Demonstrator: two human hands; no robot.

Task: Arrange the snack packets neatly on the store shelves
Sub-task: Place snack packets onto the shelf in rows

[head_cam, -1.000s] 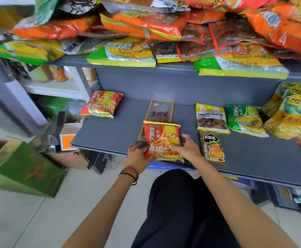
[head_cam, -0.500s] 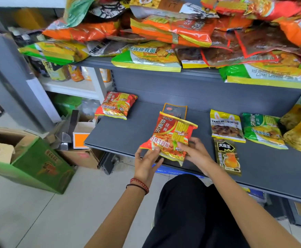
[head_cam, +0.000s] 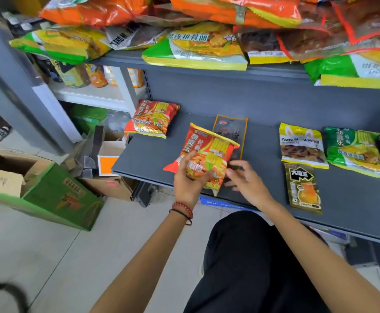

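Our left hand [head_cam: 189,177] grips a red noodle packet [head_cam: 209,154] above the grey shelf [head_cam: 153,157]; our right hand [head_cam: 245,177] hovers just beside it, fingers loose, holding nothing.

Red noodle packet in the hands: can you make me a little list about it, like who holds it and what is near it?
thing: red noodle packet
held by: left hand, gripping its lower part
right hand: open, fingers spread by its right edge; touch unclear
place: tilted, over the grey shelf
behind it: dark packet lying flat
matching one: second red packet at the shelf's left end
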